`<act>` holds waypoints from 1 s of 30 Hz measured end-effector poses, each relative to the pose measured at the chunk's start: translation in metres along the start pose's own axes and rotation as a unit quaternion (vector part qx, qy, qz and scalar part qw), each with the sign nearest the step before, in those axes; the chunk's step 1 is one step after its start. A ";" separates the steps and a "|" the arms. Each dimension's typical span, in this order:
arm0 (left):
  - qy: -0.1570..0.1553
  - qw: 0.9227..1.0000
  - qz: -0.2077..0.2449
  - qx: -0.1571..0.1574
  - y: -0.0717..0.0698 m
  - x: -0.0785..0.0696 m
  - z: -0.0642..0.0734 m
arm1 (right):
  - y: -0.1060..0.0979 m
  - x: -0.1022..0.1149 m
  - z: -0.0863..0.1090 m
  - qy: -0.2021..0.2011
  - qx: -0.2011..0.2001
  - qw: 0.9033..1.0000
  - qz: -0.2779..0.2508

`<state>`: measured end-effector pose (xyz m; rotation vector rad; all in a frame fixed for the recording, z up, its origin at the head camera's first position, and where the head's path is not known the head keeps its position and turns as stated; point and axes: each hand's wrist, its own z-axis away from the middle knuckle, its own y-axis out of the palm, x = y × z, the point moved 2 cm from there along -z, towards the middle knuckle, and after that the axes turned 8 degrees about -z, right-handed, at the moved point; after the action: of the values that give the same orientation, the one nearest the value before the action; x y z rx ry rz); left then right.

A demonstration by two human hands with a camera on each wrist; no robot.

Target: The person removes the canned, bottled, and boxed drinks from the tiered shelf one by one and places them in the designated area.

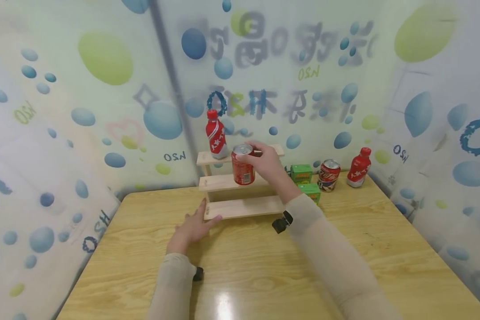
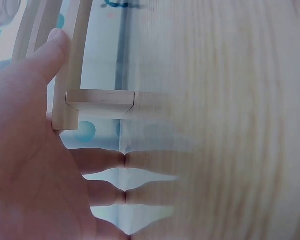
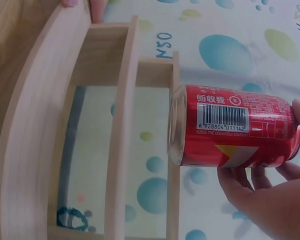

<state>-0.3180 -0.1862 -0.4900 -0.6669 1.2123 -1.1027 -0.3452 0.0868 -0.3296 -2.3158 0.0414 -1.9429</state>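
Observation:
My right hand [image 1: 266,162] grips a red soda can [image 1: 243,169] near its top, thumb on one side and fingers on the other. In the right wrist view the can [image 3: 235,127] shows its barcode, its base pointing towards the top step. A pale wooden three-step rack [image 1: 244,207] stands on the table. At its left end, my left hand [image 1: 194,226] is spread. The left wrist view shows the left thumb [image 2: 55,52] on the lowest step's board and straight fingers touching the table beside the rack. On the top step stands a red-labelled bottle [image 1: 217,135].
Right of the rack are green boxes [image 1: 302,173], a second, darker red can [image 1: 329,174] and another red bottle [image 1: 359,168]. A patterned cloth wall [image 1: 144,160] rises behind the wooden table [image 1: 240,266] and on both sides.

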 end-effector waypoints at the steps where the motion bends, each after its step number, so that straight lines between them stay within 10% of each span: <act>1: 0.000 1.000 0.000 0.000 0.000 0.001 0.000 | -0.004 0.001 0.002 -0.001 -0.001 1.000 -0.003; 17: 0.006 1.000 -0.005 -0.013 0.001 0.001 0.003 | -0.082 0.005 0.041 0.016 -0.025 0.999 -0.023; 30: 0.007 1.000 -0.009 -0.007 -0.001 0.000 0.003 | -0.168 -0.002 0.070 0.027 -0.092 0.993 0.069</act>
<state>-0.3157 -0.1870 -0.4879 -0.6838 1.2295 -1.1159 -0.2855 0.2584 -0.3251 -2.2993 0.3913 -2.0084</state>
